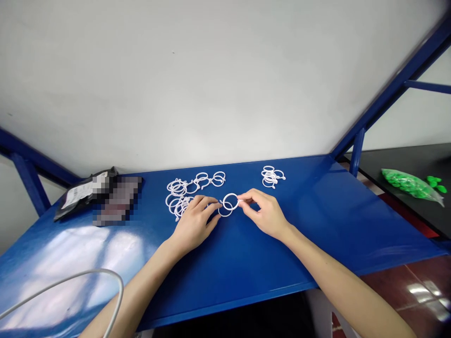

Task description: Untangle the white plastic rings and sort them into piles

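Note:
Two white plastic rings (228, 204) overlap just above the blue table (317, 225), between my hands. My right hand (265, 212) pinches the right ring at its edge with thumb and forefinger. My left hand (196, 221) has its fingers curled onto the left ring. A loose pile of several white rings (186, 192) lies just behind my left hand. A small stack of white rings (271, 177) sits further back to the right.
A black plastic bag with a label (86, 191) lies at the table's back left. A grey cable (88, 277) loops over the front left. On a black table to the right lies a bag of green pieces (410, 184). A white wall stands behind.

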`<state>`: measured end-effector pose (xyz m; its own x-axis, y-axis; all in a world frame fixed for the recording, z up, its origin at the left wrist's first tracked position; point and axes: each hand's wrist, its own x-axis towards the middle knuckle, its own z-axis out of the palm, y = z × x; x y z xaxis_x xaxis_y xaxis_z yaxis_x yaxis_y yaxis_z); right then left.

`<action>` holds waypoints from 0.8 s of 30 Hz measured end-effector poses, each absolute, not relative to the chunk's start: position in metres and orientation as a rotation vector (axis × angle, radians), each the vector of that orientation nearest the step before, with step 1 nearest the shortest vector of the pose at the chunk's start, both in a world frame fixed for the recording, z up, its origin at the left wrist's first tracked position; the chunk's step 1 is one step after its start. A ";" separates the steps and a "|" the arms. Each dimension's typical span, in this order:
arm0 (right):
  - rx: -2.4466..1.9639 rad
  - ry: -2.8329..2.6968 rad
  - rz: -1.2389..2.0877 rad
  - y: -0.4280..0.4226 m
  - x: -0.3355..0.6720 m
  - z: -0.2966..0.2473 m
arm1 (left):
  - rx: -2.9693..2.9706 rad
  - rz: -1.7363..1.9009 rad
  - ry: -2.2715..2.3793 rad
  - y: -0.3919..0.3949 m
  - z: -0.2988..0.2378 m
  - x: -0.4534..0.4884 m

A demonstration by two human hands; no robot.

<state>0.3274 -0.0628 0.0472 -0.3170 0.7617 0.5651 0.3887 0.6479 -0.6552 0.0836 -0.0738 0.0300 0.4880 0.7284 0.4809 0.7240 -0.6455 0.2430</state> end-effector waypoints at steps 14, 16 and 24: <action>-1.349 -1.743 0.078 -0.013 0.372 0.034 | 2.716 0.763 1.184 -0.077 0.019 0.097; -1.465 -1.715 0.032 -0.005 0.384 0.031 | 2.582 0.805 1.136 -0.078 0.023 0.096; -1.832 -1.725 -0.165 -0.004 0.394 0.030 | 1.427 1.098 1.063 -0.082 0.043 0.090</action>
<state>0.3936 -0.0037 0.0297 0.1432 0.8633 0.4839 0.9396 0.0350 -0.3406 0.0897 -0.0819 0.0428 0.2001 0.9751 0.0956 0.0637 -0.1103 0.9919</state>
